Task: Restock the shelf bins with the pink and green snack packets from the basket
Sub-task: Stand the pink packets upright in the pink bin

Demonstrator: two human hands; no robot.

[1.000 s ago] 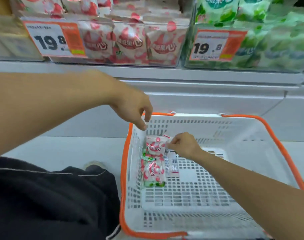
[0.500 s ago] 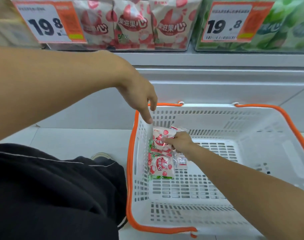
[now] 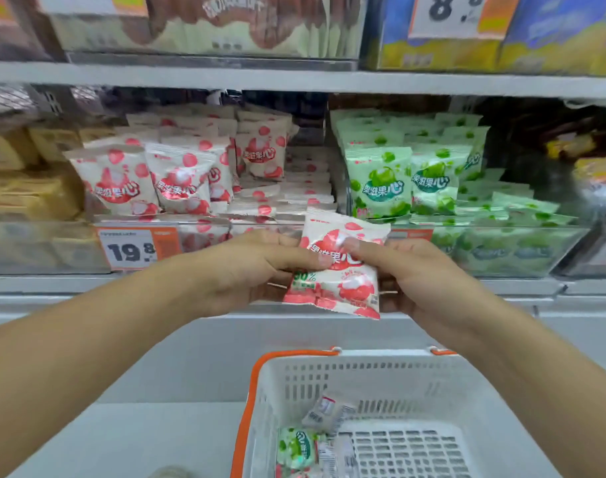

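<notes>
The shelf (image 3: pixel 294 77) carries two clear bins side by side: the pink bin (image 3: pixel 198 232) left, the green bin (image 3: pixel 522 243) right, both well stocked. Below stands the white basket (image 3: pixel 381 367), a green packet (image 3: pixel 296 446) and a few others lying in it. The step in hand looks like delivery: both the left hand (image 3: pixel 246 270) and the right hand (image 3: pixel 422 274) pinch one pink packet (image 3: pixel 339 267), held just before the pink bin's front lip. Next it must rise over that lip and drop leftward, where room behind the front packets looks tight.
</notes>
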